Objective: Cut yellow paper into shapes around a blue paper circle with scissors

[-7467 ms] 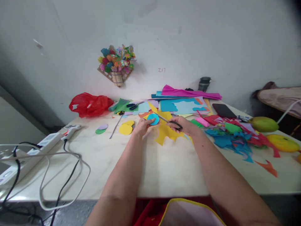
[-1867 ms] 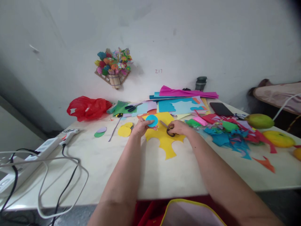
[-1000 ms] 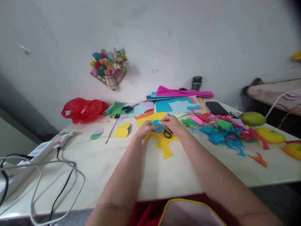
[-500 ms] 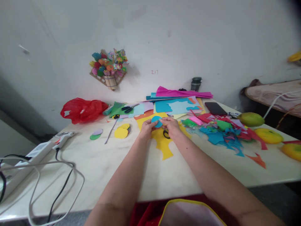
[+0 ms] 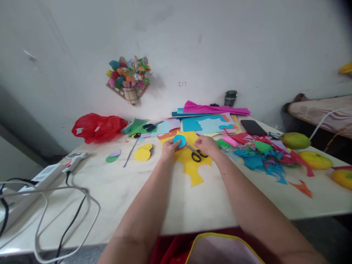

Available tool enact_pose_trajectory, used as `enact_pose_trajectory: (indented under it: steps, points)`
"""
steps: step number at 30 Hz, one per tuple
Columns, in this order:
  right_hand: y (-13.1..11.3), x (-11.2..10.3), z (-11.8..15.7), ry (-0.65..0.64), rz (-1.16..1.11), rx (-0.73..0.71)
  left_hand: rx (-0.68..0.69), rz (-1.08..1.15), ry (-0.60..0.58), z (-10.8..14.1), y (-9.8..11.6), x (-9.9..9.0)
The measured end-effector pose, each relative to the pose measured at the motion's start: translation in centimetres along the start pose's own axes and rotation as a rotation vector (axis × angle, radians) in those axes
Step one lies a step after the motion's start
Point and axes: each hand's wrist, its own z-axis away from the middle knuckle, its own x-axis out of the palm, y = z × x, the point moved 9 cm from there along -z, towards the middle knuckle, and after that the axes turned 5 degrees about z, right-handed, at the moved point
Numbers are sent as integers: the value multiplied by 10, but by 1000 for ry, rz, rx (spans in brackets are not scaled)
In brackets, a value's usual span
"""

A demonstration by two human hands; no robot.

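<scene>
My left hand (image 5: 169, 147) pinches a blue paper circle (image 5: 180, 140) between thumb and fingers, its flat face turned up towards me. To the right, apart from the circle, my right hand (image 5: 207, 145) hovers with its fingertips drawn together; whatever they may hold is too small to see. Black-handled scissors (image 5: 197, 156) lie between the hands on a yellow paper sheet (image 5: 192, 172) with rounded cut-outs along its edge. Several yellow paper circles (image 5: 142, 154) are stacked left of my left hand. Farther left, a lilac circle (image 5: 115, 153) overlaps a green circle (image 5: 112, 159).
Coloured scraps (image 5: 258, 161), a phone (image 5: 253, 127) and mangoes (image 5: 315, 160) occupy the right side. Paper sheets (image 5: 189, 124) and a second pair of scissors (image 5: 150, 127) lie at the back. A red plastic bag (image 5: 97, 128), a power strip (image 5: 41, 179) and looping cables (image 5: 96, 203) are left.
My right hand has come off the blue circle and moved right, uncovering the scissors. The left hand has shifted slightly left with the circle, which now shows more fully.
</scene>
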Motion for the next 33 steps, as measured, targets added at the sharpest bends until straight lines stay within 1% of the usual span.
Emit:
enact_pose_trajectory:
  steps: [1, 3, 6, 8, 10, 14, 19, 22, 25, 28, 30, 31, 33]
  points:
    - [-1, 0, 2, -46, 127, -15, -1, 6, 13, 0, 0, -3]
    - [-5, 2, 8, -130, 293, -33, -1, 22, 30, 0, 0, -6]
    - [-12, 12, 18, -259, 416, -63, 7, 50, 37, 1, 0, -7]
    - [-16, 17, 23, -304, 457, -76, 6, 58, 44, 1, -1, -8]
    - [-20, 18, 24, -307, 478, -89, -3, 54, 54, 2, -2, -9]
    - [-23, 17, 22, -273, 481, -114, -16, 34, 60, 3, -2, -10]
    - [-17, 8, 16, -190, 422, -100, -22, 4, 36, 4, 1, -10]
    - [-8, 3, 10, -149, 318, -62, -21, -5, 6, 4, 3, -10]
    - [0, 0, 3, -103, 53, -12, -26, -4, -30, 4, 4, -8]
    - [8, 9, 1, -164, -353, 80, -25, 5, -56, 4, 4, -6]
    - [9, 14, 2, -201, -583, 118, -21, 14, -66, 5, 5, -6]
    - [8, 16, 3, -213, -662, 118, -20, 17, -69, 5, 6, -5]
    - [5, 17, 5, -246, -749, 91, -19, 22, -71, 6, 7, -5]
